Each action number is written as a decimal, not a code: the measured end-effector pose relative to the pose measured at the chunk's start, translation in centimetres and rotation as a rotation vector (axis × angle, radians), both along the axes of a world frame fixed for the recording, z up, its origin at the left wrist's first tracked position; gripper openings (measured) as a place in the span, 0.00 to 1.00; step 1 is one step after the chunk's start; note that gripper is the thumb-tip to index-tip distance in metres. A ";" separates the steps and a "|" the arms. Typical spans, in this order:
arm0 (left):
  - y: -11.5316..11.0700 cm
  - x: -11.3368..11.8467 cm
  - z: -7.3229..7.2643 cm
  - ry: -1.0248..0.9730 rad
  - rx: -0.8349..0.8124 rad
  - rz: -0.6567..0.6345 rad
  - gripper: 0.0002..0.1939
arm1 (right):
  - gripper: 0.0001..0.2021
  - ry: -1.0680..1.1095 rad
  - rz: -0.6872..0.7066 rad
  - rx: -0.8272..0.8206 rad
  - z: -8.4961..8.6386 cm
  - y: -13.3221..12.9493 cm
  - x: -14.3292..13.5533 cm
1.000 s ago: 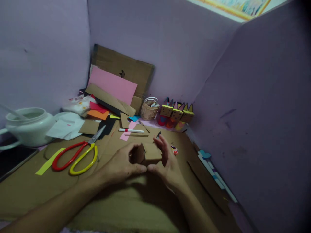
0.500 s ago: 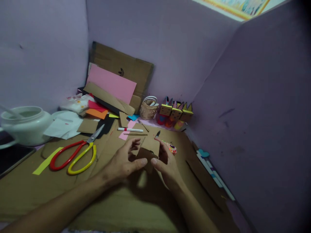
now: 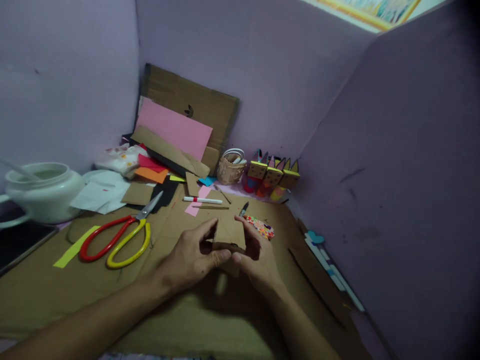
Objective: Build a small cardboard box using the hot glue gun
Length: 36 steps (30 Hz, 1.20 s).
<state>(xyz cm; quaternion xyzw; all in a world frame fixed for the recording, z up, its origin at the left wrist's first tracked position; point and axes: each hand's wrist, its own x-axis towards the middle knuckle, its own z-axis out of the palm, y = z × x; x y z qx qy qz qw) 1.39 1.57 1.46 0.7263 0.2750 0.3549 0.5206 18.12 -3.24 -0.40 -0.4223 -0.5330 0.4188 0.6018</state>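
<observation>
A small folded piece of brown cardboard is held up between both hands over the cardboard work mat. My left hand grips its left side, thumb along the lower edge. My right hand grips its right side, with fingers curled behind it. Just beyond the right hand lies a small patterned red scrap.
Red and yellow scissors lie to the left, next to a yellow paper strip. A white marker, a small basket, paper figures, coloured paper and leaning cardboard fill the back. A white jar stands far left.
Both hands have kept turning and folding the cardboard piece; it now stands more upright between the fingers. The patterned scrap behind the right hand has come into view.
</observation>
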 end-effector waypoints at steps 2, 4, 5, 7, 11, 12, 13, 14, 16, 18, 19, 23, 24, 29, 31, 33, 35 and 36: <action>-0.2 0.0 0.3 -0.030 0.023 -0.031 0.23 | 0.37 -0.020 -0.014 0.013 0.0 -0.1 -0.1; -0.4 0.0 0.5 -0.041 0.044 -0.025 0.22 | 0.38 -0.049 -0.039 0.012 0.0 -0.2 -0.2; -0.5 0.0 0.6 -0.039 0.050 -0.019 0.23 | 0.38 -0.065 -0.055 0.012 0.0 -0.2 -0.3; -0.7 0.0 0.7 -0.031 0.055 -0.007 0.24 | 0.38 -0.089 -0.082 0.017 0.0 -0.4 -0.4; -0.8 0.2 0.6 0.000 0.066 -0.002 0.23 | 0.37 -0.100 -0.089 0.025 0.0 -0.4 -0.4; -0.8 0.2 0.6 0.024 0.074 0.006 0.23 | 0.37 -0.095 -0.085 0.026 -0.1 -0.3 -0.4; -0.8 0.1 0.5 0.056 0.097 0.030 0.24 | 0.36 -0.089 -0.078 0.024 -0.1 -0.2 -0.3; -0.7 0.1 0.5 0.090 0.138 0.078 0.26 | 0.37 -0.082 -0.074 0.016 -0.2 -0.1 -0.1; -0.5 -0.2 0.5 0.124 0.295 0.228 0.29 | 0.38 -0.070 -0.074 -0.014 -0.3 0.2 0.2; -0.3 -0.6 0.6 0.080 0.513 0.333 0.25 | 0.38 -0.055 -0.077 -0.055 -0.4 0.3 0.4; -0.3 -0.8 0.8 0.041 0.612 0.332 0.20 | 0.38 -0.049 -0.071 -0.078 -0.4 0.4 0.5; -0.1 -1.3 1.2 -0.032 0.793 0.173 0.06 | 0.35 -0.062 0.035 -0.173 -0.4 0.5 0.6; -0.1 -1.4 1.2 -0.024 0.808 0.144 0.06 | 0.35 -0.070 0.059 -0.186 -0.4 0.5 0.6; 0.0 -1.3 1.3 0.083 0.782 0.080 0.07 | 0.34 -0.099 0.101 -0.195 -0.4 0.7 0.7; 0.0 -1.3 1.3 0.127 0.761 0.058 0.08 | 0.34 -0.106 0.118 -0.200 -0.5 0.8 0.8; 0.1 -1.4 1.4 0.168 0.758 0.040 0.09 | 0.34 -0.106 0.132 -0.195 -0.6 0.9 0.9; 0.2 -1.4 1.5 0.203 0.766 0.014 0.10 | 0.33 -0.094 0.141 -0.179 -0.7 0.9 0.9; 0.4 -1.4 1.6 0.216 0.773 -0.003 0.10 | 0.33 -0.083 0.147 -0.172 -0.7 0.9 1.0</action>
